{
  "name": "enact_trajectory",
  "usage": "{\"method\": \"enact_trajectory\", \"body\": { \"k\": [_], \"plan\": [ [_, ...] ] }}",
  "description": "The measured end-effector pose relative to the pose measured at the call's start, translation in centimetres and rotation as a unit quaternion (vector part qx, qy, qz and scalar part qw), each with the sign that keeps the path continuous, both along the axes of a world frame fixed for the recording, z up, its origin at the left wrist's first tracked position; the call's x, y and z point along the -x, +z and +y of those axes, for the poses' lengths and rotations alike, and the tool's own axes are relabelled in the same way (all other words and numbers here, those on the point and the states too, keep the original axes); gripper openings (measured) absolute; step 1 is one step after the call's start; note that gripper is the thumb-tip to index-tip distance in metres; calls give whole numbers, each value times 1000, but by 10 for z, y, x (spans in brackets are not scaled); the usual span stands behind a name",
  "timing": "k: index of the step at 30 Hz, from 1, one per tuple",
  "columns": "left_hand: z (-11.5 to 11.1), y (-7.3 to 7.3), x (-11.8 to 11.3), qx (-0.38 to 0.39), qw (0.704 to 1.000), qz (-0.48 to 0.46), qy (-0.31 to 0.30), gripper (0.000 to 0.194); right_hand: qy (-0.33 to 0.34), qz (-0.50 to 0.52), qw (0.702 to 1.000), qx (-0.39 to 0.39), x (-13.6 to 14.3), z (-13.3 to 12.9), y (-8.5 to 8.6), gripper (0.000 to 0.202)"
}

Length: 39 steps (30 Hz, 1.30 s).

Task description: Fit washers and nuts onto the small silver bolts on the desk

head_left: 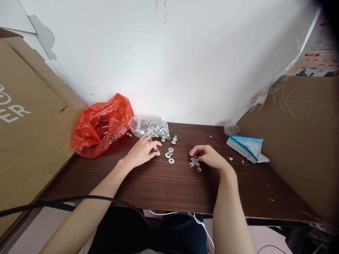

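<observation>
My left hand (143,151) is over the table, left of the washers, with its thumb and a finger closed around a small metal bolt (158,153). Its index finger is lifted apart. Flat washers (171,161) lie in a loose group just to its right. Beyond them, bolts (173,141) stand upright near the clear bag. My right hand (208,156) curves down over a cluster of hex nuts (197,164). Its thumb and index fingertips are apart, touching or very near the upper nuts, and I see nothing held between them.
A clear plastic bag (155,127) full of metal hardware lies by the wall. Left of it sits an open red plastic bag (103,123). A blue-and-white packet (246,147) lies at right. Cardboard (31,116) flanks the brown table (164,187); a black cable (106,198) crosses my left forearm.
</observation>
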<state>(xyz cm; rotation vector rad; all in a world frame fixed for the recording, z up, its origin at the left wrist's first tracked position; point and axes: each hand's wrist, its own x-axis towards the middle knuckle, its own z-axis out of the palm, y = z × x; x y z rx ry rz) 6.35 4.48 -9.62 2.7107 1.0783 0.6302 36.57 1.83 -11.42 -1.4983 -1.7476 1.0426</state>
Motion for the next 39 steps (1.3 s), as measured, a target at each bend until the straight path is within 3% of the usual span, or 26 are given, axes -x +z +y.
{"method": "enact_trajectory", "body": {
  "k": [10, 16, 20, 23, 27, 32, 39],
  "plan": [
    [-2, 3, -2, 14, 1000, 2, 2, 26, -36, -36, 998, -37, 7, 3, -4, 34],
    [-1, 0, -2, 11, 1000, -3, -3, 23, -36, -66, 995, -69, 9, 3, -6, 21],
    [-1, 1, -2, 19, 1000, -4, 3, 20, -34, -105, 988, -109, 14, 5, -5, 18],
    [-1, 1, -3, 22, 1000, -4, 1, 21, -68, -118, 980, -145, 23, 6, -2, 18],
    [-1, 1, -3, 18, 1000, 5, -3, 24, -129, -10, 968, -214, 44, 6, 5, 17],
    [-3, 2, -5, 13, 1000, 10, -5, 30, -30, 184, 970, -154, 78, 3, 6, 17],
    [-5, 2, -6, 21, 1000, 6, 0, 40, -4, 117, 968, -222, 100, 1, -2, 12]
  ]
}}
